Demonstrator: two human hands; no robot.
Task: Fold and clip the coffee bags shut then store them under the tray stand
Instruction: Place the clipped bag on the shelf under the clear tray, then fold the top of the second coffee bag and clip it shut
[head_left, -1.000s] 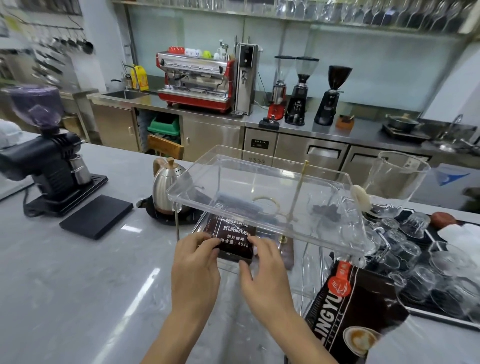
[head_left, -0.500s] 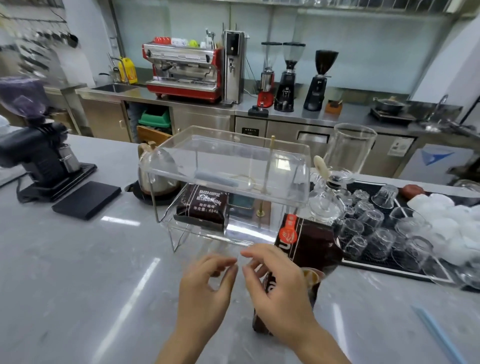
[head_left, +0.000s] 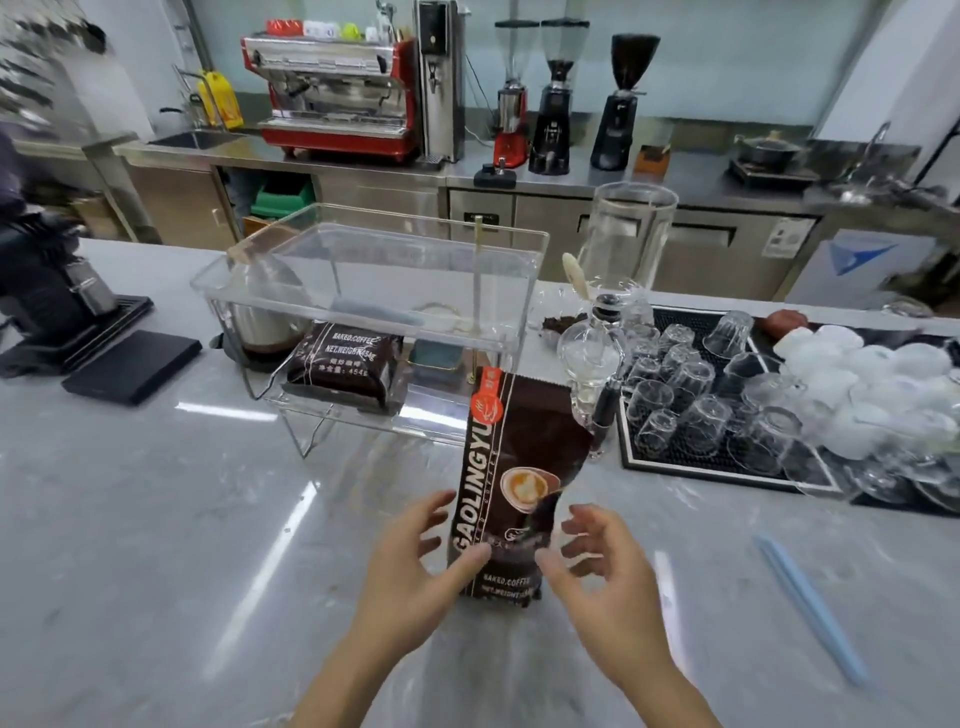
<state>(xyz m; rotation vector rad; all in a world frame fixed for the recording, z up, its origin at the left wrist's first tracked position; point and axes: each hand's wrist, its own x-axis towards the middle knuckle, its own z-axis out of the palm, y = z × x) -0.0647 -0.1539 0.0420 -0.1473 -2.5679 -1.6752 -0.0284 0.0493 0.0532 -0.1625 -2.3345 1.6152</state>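
Note:
A tall dark brown coffee bag (head_left: 511, 467) stands upright and unfolded on the grey counter, in front of the clear tray stand (head_left: 374, 270). My left hand (head_left: 410, 577) and my right hand (head_left: 602, 577) flank its lower part, fingers spread; both thumbs reach the bag's bottom front, neither hand gripping it. A second, folded coffee bag (head_left: 340, 364) lies on the lower shelf under the tray stand. A light blue clip bar (head_left: 808, 603) lies on the counter at the right.
A black drip mat (head_left: 644, 457) with several upturned glasses sits right of the bag, with a glass siphon (head_left: 589, 353) beside it. A kettle (head_left: 260, 306) stands behind the stand. A black grinder (head_left: 47, 306) and a black pad (head_left: 132, 366) are at the left.
My hands pulled back from the folded bag under the stand and moved right, to either side of the standing bag. The view drew back and shifted.

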